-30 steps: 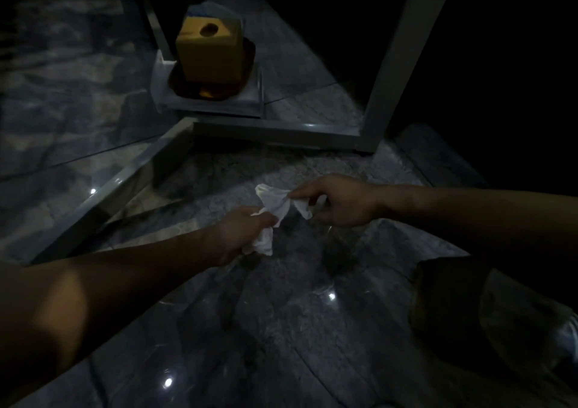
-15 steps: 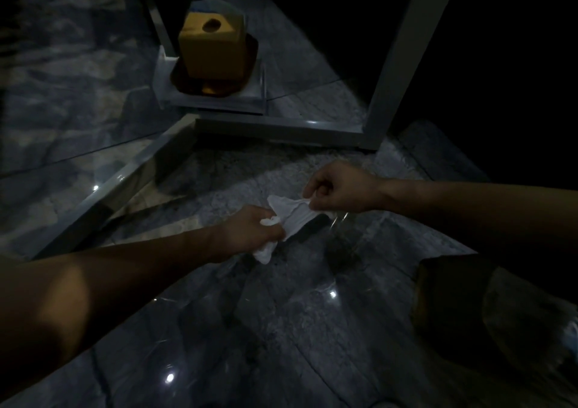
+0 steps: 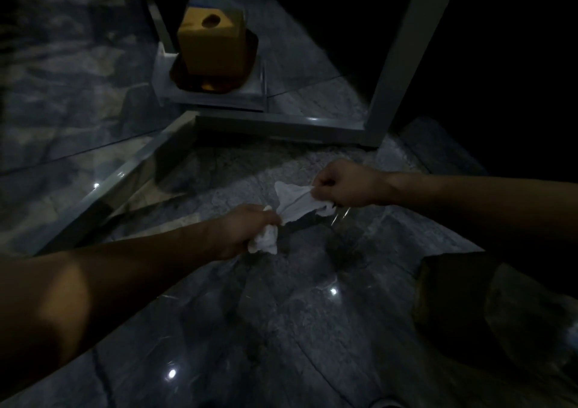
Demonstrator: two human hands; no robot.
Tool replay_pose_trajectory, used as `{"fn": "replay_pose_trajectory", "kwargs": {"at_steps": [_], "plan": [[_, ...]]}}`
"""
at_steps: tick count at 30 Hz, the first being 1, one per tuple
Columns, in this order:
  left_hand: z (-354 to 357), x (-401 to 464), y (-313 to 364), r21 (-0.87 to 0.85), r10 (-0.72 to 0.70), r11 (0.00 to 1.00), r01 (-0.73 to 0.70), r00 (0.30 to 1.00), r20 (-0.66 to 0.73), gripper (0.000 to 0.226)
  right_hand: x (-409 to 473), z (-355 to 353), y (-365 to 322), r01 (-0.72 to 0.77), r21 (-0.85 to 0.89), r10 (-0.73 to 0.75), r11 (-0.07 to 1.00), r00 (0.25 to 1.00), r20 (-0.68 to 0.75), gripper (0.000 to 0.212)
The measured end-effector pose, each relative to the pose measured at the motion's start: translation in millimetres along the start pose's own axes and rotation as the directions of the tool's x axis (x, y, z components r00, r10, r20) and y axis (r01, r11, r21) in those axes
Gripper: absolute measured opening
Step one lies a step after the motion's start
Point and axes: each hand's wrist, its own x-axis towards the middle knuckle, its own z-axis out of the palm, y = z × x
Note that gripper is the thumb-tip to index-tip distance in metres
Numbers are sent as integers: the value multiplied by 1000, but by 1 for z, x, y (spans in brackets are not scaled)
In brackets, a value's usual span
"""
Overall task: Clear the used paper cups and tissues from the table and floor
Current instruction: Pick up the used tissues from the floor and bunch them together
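Note:
A crumpled white tissue (image 3: 294,202) is stretched between both hands just above the dark marble floor (image 3: 281,329). My left hand (image 3: 247,232) is closed on its lower end, where a wad of tissue bulges out under the fingers. My right hand (image 3: 347,185) pinches the upper right end in a fist. No paper cup shows in this dim view.
A yellow-brown tissue box (image 3: 212,47) with a round hole on top sits on a dark tray on a low shelf. A grey metal table frame (image 3: 275,126) with an upright leg (image 3: 400,54) runs behind the hands. My knee (image 3: 488,307) is at lower right.
My right hand has moved up and to the right, drawing the tissue out longer between the hands. My left hand has stayed about where it was.

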Motion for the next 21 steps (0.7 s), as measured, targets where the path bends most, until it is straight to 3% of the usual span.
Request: {"fn": "replay_pose_trajectory", "kwargs": {"at_steps": [2, 5, 8, 12, 14, 17, 21], "plan": [[-1, 0, 0, -104, -37, 994, 37, 999, -4, 40, -1, -1, -3, -23, 56, 24, 998, 1000, -8, 27], [-4, 1, 0, -273, -61, 958, 82, 995, 83, 51, -1, -1, -7, -16, 69, 21, 998, 998, -65, 24], [-2, -1, 4, -448, -24, 888, 103, 984, 179, 39, -3, 4, -17, 39, 93, -27, 995, 992, -124, 16], [0, 0, 13, -484, 37, 873, 55, 983, 180, 39, -7, 17, -34, 184, 102, -176, 978, 981, -85, 18], [-1, 1, 17, -494, 2, 863, 102, 979, 205, 52, -9, 22, -39, 230, 71, -229, 971, 973, -17, 24], [-1, 2, 21, -563, 22, 815, 139, 963, 270, 57, -12, 27, -41, 336, -121, -321, 934, 938, 131, 33], [-1, 3, 23, -553, -20, 815, 175, 961, 275, 50, -17, 34, -34, 520, -517, -479, 680, 849, 223, 46]]}}
